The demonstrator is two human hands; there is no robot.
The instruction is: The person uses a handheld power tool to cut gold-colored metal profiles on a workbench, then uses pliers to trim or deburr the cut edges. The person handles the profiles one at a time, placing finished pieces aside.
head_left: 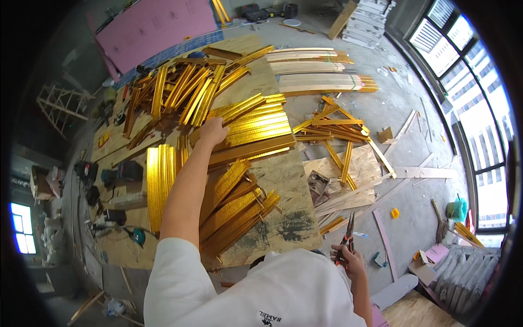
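My left hand (212,132) reaches across the plywood-topped table (291,218) with its fingers closed at the near end of a gold trim strip (243,109). That strip lies slanted over a neat row of shiny gold strips (259,126). My right hand (351,261) hangs low beyond the table's right edge, wrapped round long-nose pliers (348,240) with red and black handles, jaws pointing up. Closer to me on the table are a fanned pile of short gold pieces (234,204) and an upright-looking bundle of gold strips (160,182) left of my forearm.
A tangled heap of gold offcuts (185,90) covers the table's far side. Cordless power tools (129,171) stand at its left. On the floor to the right lie loose gold strips (340,131), long bundled strips (321,82) and a small yellow object (395,213). Large windows line the right wall.
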